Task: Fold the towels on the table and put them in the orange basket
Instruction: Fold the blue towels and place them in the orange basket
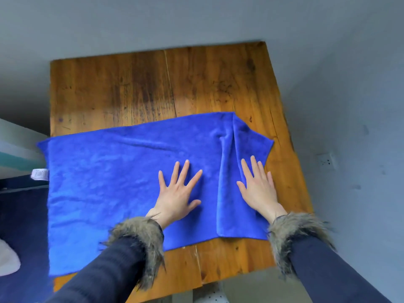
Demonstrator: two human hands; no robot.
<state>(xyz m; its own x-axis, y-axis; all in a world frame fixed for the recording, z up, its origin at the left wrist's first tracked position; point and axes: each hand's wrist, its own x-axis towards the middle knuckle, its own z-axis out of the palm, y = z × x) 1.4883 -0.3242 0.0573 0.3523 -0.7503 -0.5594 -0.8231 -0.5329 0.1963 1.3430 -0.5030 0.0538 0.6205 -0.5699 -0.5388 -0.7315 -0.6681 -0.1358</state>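
Note:
A large blue towel (113, 176) lies spread over the near half of the wooden table (153, 84), its left edge hanging past the table's side. The towel's right end is folded back over itself into a narrow flap. My left hand (178, 193) lies flat on the towel's middle with fingers spread. On the folded flap rests my right hand (258, 186), palm down and fingers straight. A white label (39, 174) sticks out at the towel's left edge. No orange basket is in view.
Grey floor surrounds the table at the back and right. A dark blue rug (19, 215) with a white object (8, 259) lies to the left. The far half of the table shows bare wood.

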